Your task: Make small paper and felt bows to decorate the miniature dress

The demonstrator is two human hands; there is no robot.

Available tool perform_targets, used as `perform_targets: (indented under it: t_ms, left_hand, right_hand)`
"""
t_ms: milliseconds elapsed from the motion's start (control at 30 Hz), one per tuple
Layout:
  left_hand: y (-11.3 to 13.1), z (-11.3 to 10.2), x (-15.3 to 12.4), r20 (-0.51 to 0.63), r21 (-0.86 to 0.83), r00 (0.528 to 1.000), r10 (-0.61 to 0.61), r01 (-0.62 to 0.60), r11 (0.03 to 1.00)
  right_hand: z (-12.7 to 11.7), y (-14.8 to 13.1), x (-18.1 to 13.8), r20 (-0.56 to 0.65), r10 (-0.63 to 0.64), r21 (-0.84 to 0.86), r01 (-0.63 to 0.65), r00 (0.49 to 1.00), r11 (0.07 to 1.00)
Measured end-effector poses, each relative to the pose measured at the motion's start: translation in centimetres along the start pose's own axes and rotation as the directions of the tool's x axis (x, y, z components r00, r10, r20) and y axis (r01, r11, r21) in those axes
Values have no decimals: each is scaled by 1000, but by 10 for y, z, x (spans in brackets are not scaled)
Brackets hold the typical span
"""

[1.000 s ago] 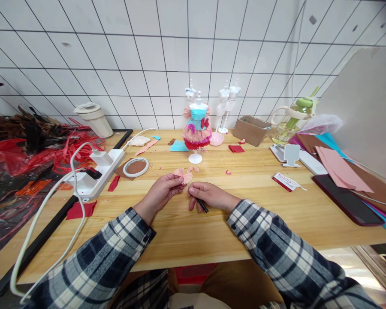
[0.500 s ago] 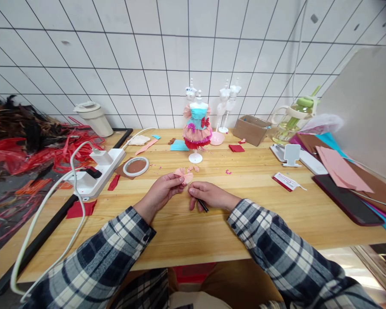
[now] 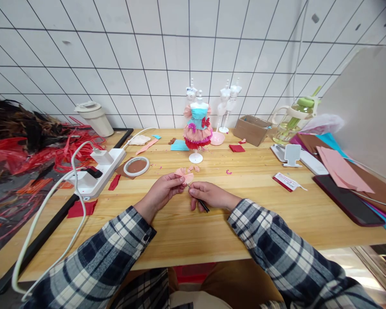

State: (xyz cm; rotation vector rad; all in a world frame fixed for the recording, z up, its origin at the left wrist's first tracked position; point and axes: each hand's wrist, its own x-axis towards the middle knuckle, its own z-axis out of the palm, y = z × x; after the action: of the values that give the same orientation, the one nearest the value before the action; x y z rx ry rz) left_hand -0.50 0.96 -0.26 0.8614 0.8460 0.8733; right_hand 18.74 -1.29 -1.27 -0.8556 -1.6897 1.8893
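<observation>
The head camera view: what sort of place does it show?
Probably a craft workspace: a miniature dress form wears a ruffled dress, peach sheets lie on the right of the wooden table, and the left hand pinches a gathered peach piece.

Readable text: none | bottle (image 3: 287,127): lettering unclear | card (image 3: 287,182): print too small

Bright light covering tabletop (image 3: 196,240); floor (image 3: 350,259) glaring lower right; wide lens splaying wall tiles (image 3: 116,47), stretching sleeves (image 3: 286,244) at edges.

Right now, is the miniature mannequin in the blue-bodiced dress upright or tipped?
Upright: the miniature mannequin stands on its round white base, its neck pointing upward.
</observation>
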Motion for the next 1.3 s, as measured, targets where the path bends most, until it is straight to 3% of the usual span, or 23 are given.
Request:
perform_targets:
  t_ms: [200,367,767,1300]
  left_hand:
    - [1,0,2,-40,-52,999,-5,3,999]
    - [0,-1,2,-73,-100,997,0,-8,995]
    - [-1,-2,3,-11,-60,1000,-21,20,998]
    - [-2,-4,4,-11,-53,1000,-18,18,998]
  right_hand:
    - [0,0,0,7,38,-36,-37,999,999]
    - [-1,2,0,-32,63,47,-61,997,997]
    - [-1,2,-1,-45,39,69,-36,998,997]
    - [-2,4,2,-30,12,48,-11,999,999]
